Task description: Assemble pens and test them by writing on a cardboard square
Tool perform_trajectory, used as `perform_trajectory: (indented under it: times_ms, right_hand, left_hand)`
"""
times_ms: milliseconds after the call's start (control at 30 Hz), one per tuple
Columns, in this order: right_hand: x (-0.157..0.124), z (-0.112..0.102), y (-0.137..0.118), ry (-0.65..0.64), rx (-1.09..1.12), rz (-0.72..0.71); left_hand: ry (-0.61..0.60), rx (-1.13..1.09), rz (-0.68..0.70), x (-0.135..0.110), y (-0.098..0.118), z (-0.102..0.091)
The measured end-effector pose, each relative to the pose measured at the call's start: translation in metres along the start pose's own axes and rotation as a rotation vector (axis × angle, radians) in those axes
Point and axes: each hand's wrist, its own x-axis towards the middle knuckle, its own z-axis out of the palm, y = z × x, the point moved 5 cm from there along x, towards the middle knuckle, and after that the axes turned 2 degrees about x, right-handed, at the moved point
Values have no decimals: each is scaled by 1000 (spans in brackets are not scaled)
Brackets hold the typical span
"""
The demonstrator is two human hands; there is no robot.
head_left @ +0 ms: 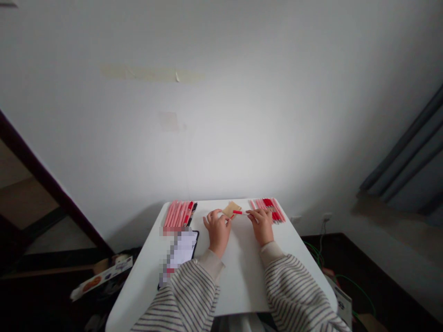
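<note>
My left hand point(217, 227) pinches a small tan cloth point(231, 209) at the far middle of the white table point(238, 272). In my right hand point(261, 224) is a red-capped pen point(239, 212), held level with its red end against the cloth. A row of pink and red pens point(179, 213) lies at the far left of the table. Another pile of red and pink pens point(270, 208) lies at the far right, just past my right hand.
A phone with a lit screen point(182, 251) lies on the table's left side, near my left sleeve. A white wall stands right behind the table. Boxes and papers point(102, 276) lie on the floor at left, green cables point(342, 276) at right, a grey curtain point(408, 161) farther right.
</note>
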Motion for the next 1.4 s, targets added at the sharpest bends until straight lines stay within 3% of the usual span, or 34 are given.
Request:
perform_trajectory:
  times_ms: [300, 667, 1400]
  right_hand:
    - [1, -4, 3, 72, 3, 18]
    - [1, -8, 11, 155, -61, 39]
    - [1, -9, 17, 206, -140, 39]
  left_hand:
    - [94, -9, -42, 3, -9, -15]
    - [78, 23, -87, 5, -15, -13]
    - [104, 95, 58, 4, -7, -16]
